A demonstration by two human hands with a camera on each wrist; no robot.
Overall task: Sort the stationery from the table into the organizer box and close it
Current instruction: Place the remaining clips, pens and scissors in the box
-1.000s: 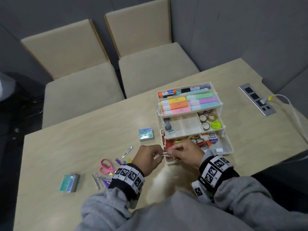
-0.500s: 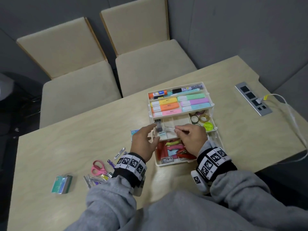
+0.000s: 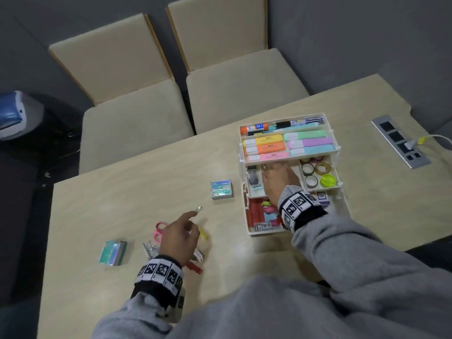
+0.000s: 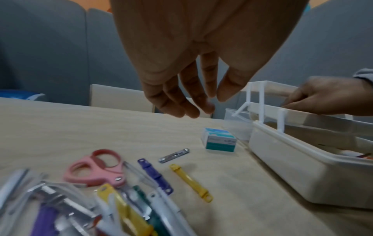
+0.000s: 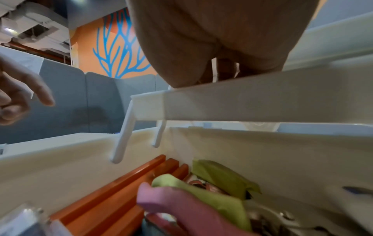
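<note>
The white tiered organizer box (image 3: 254,231) stands open at the table's right, with markers and highlighters in the top tray and tape rolls in the middle one. My right hand (image 3: 276,172) reaches into the middle tray's centre compartment; its fingertips are blurred and partly hidden. My left hand (image 3: 186,230) hovers empty, fingers relaxed, above loose stationery: pink scissors (image 4: 96,169), a purple clip (image 4: 154,175), a yellow clip (image 4: 191,182), a metal clip (image 4: 174,155) and a heap of clips (image 4: 101,207). A small teal staple box (image 3: 221,189) lies left of the organizer.
A second teal box (image 3: 113,252) lies at the far left, and a red item (image 3: 194,267) sits by my left wrist. A socket panel (image 3: 401,143) with a white cable is set in the table's right side. Two beige chairs (image 3: 137,113) stand beyond the far edge.
My left hand has pulled back from the organizer to above the loose clips at the left. My right hand has gone further into the middle tray.
</note>
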